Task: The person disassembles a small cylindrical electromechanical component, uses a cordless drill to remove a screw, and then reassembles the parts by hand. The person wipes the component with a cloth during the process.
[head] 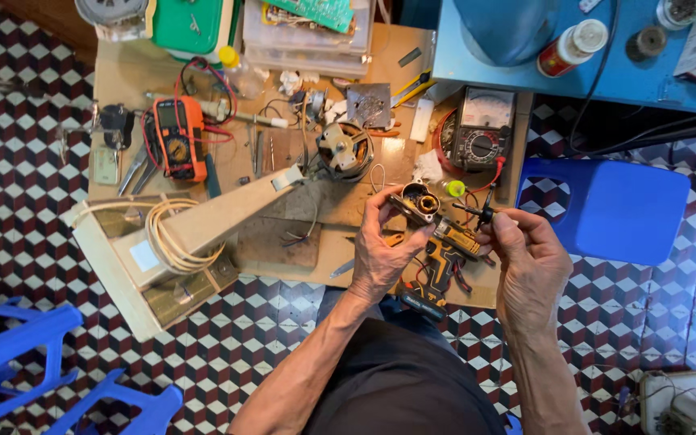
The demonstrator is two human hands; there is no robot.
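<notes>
Fingers of your left hand [382, 246] are clenched around a small motor housing [417, 201], its open round end with a coppery core turned up toward you. Your right hand [527, 256] pinches a thin dark tool [481, 212] between thumb and fingertips, its tip pointing left, just beside the housing; whether they touch, you cannot tell. Both hands hover over the near edge of the wooden desk [122, 72], above a yellow-and-black power tool body [443, 259] lying opened with red wires.

Farther back on the desk you have an orange digital multimeter [177, 137] on the left with red and black leads, and a black analogue meter [481, 129] with a pale dial on the right. Between them sits a round grey motor [345, 149]. A small yellow-green cap [454, 188] lies just behind the housing.

Clear plastic boxes [304, 40] stand at the far edge, beside a green container [187, 24]. On the blue surface [477, 72] at upper right, a white-capped bottle with a red label [569, 47] lies tilted. A long pale beige casing [203, 229] with coiled cream cable stretches off the desk's left corner. A blue stool [606, 209] stands to your right on the chequered floor [18, 161].
</notes>
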